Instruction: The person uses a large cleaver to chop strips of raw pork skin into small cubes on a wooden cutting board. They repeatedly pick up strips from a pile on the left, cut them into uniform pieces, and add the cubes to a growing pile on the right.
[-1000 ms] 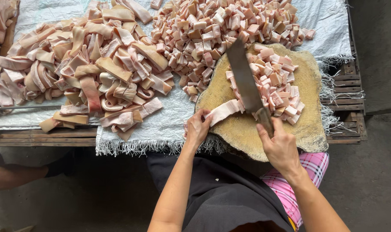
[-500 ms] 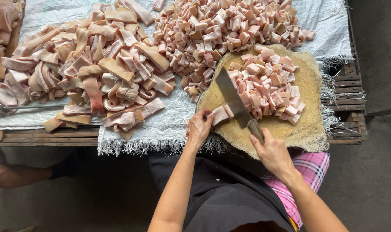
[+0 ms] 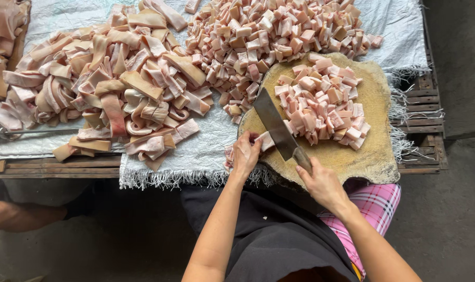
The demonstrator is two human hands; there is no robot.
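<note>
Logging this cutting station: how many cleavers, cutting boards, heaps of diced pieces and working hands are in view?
Cleaver: 1
Round cutting board: 1
Heaps of diced pieces: 2, on the board and on the sheet
Hands: 2, left hand, right hand
Total: 6

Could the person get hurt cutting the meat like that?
Maybe. The left hand pins a short strip right beside the cleaver, so the fingertips could get nicked if the blade drifts. The cut cubes crowd the board, leaving little room to chop. The board also hangs over the table edge, so hard chops might tip it.
</note>
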